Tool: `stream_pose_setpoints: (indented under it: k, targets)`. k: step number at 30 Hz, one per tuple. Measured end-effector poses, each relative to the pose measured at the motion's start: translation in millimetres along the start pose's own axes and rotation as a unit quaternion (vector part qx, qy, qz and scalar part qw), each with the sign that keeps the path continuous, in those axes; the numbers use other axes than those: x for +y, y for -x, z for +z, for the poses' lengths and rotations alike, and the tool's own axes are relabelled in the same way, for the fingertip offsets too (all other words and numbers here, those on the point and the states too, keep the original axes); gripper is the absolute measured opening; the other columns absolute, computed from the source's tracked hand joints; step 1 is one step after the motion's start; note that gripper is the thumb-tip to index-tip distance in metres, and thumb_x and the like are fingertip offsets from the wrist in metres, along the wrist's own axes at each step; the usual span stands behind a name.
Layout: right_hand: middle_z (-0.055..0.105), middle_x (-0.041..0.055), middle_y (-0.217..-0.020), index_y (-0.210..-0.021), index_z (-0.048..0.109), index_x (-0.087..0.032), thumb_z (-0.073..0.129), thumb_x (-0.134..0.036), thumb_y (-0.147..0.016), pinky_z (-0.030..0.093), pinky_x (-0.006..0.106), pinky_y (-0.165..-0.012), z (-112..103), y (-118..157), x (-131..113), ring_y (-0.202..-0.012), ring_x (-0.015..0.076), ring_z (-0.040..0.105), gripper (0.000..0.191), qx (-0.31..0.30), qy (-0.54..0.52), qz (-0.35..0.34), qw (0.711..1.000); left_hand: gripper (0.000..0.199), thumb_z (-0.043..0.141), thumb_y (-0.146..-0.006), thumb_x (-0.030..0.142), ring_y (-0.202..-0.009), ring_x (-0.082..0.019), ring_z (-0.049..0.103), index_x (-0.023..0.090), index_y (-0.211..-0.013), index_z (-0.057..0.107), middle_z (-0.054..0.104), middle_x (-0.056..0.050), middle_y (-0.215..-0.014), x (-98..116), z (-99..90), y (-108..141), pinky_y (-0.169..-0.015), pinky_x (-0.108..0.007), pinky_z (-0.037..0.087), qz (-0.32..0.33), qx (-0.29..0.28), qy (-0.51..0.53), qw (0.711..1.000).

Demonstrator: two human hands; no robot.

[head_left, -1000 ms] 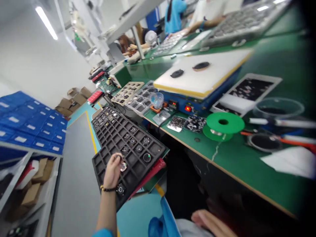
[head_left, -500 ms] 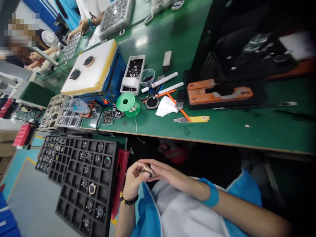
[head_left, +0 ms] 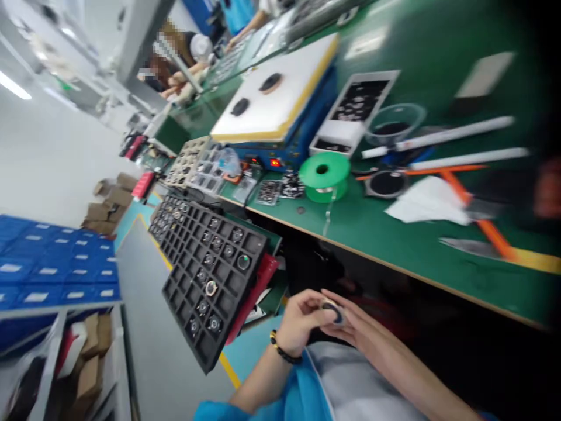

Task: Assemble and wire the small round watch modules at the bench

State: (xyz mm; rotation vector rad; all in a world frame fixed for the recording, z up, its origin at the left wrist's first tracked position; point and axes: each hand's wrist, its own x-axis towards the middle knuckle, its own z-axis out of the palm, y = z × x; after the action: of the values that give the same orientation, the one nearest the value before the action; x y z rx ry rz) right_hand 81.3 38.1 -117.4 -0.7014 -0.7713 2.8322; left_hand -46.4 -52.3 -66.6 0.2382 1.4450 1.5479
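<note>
My left hand, with a black bead bracelet on the wrist, and my right hand meet in front of my chest. Both hold a small round metal-rimmed part with a dark centre between their fingertips. To the left of my hands, a black compartment tray rests at an angle, with several round parts in its cells. One of these, with a gold rim, lies near the tray's middle.
A second black tray lies behind the first. A green-topped workbench edge runs across the view, bearing a green spool, a white pad on a blue machine, and white pens. Co-workers sit beyond.
My hands have come together from over the tray, with my right hand joining the part held by my left. The part now shows its dark face, and the view has swung and tilted.
</note>
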Motion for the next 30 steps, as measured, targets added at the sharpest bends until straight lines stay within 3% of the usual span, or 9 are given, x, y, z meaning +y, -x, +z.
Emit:
stream_pose_setpoints:
  k: [7, 13, 19, 26, 30]
  targets:
    - [0.061, 0.0144, -0.149, -0.142, 0.066, -0.029, 0.067, -0.068, -0.087, 0.051, 0.059, -0.112, -19.8, -18.3, 4.8, -0.136, 0.0412, 0.059, 0.068, 0.018, 0.076, 0.032, 0.996, 0.056, 0.106, -0.044, 0.040, -0.071, -0.014, 0.065, 0.012, -0.081, 0.074, 0.074, -0.007, -0.082, -13.1, -2.9, -9.8, -0.078, -0.030, 0.050, -0.034, 0.048, 0.072, 0.996]
    - [0.064, 0.0141, -0.145, -0.141, 0.067, -0.031, 0.072, -0.065, -0.083, 0.049, 0.055, -0.115, -28.4, -19.4, 5.4, -0.135, 0.0410, 0.059, 0.067, 0.041, 0.050, 0.052, 0.997, 0.059, 0.107, -0.038, 0.040, -0.068, -0.012, 0.063, 0.012, -0.079, 0.074, 0.073, -0.006, -0.078, -15.3, -3.0, -16.6, -0.076, -0.029, 0.049, -0.043, 0.043, 0.095, 0.994]
    - [0.063, 0.0177, -0.144, -0.143, 0.066, -0.028, 0.071, -0.073, -0.078, 0.049, 0.061, -0.113, -39.4, -31.9, 5.6, -0.134, 0.0452, 0.058, 0.079, 0.062, 0.106, 0.060, 0.991, 0.062, 0.107, -0.033, 0.042, -0.069, -0.013, 0.062, 0.012, -0.076, 0.074, 0.072, -0.006, -0.079, -20.2, -4.6, -23.3, -0.077, -0.031, 0.049, -0.059, 0.033, 0.098, 0.993]
    - [0.066, 0.0146, -0.141, -0.127, 0.076, -0.031, 0.077, -0.068, -0.076, 0.048, 0.061, -0.114, -45.4, -29.9, 5.5, -0.132, 0.0443, 0.061, 0.063, 0.057, 0.061, 0.062, 0.995, 0.065, 0.107, -0.030, 0.042, -0.070, -0.014, 0.062, 0.012, -0.078, 0.074, 0.073, -0.006, -0.082, -22.9, -7.2, -27.0, -0.079, -0.032, 0.048, -0.062, 0.028, 0.096, 0.993]
    - [0.065, 0.0141, -0.143, -0.133, 0.072, -0.032, 0.075, -0.067, -0.080, 0.048, 0.059, -0.114, -38.0, -25.0, -2.2, -0.130, 0.0419, 0.063, 0.063, 0.052, 0.059, 0.056, 0.995, 0.066, 0.107, -0.031, 0.043, -0.071, -0.014, 0.062, 0.012, -0.080, 0.074, 0.073, -0.006, -0.083, -24.9, -6.5, -27.7, -0.082, -0.033, 0.048, -0.065, 0.027, 0.095, 0.993]
